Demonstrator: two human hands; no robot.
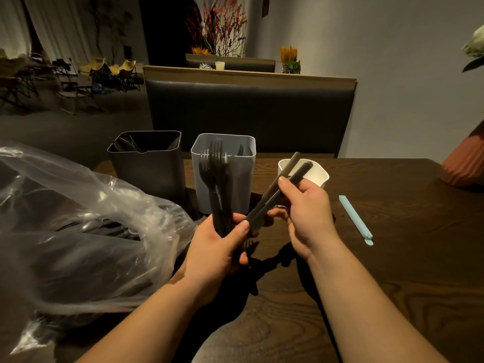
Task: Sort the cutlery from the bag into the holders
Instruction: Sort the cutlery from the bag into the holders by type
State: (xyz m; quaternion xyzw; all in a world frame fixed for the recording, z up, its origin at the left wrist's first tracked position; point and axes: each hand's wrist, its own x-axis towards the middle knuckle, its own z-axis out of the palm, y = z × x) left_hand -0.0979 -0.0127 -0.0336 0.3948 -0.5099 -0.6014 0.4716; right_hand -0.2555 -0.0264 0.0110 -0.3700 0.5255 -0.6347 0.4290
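Over table, left hand grips upright forks; right hand pinches knives slanting up-right.

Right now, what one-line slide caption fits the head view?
Left hand grips black forks upright before the grey holder; right hand pinches two dark utensils; plastic bag at left.

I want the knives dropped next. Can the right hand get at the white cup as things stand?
Probably yes: the right hand grips the knives with their upper ends already at the white cup, whose mouth is open, and nothing stands between.
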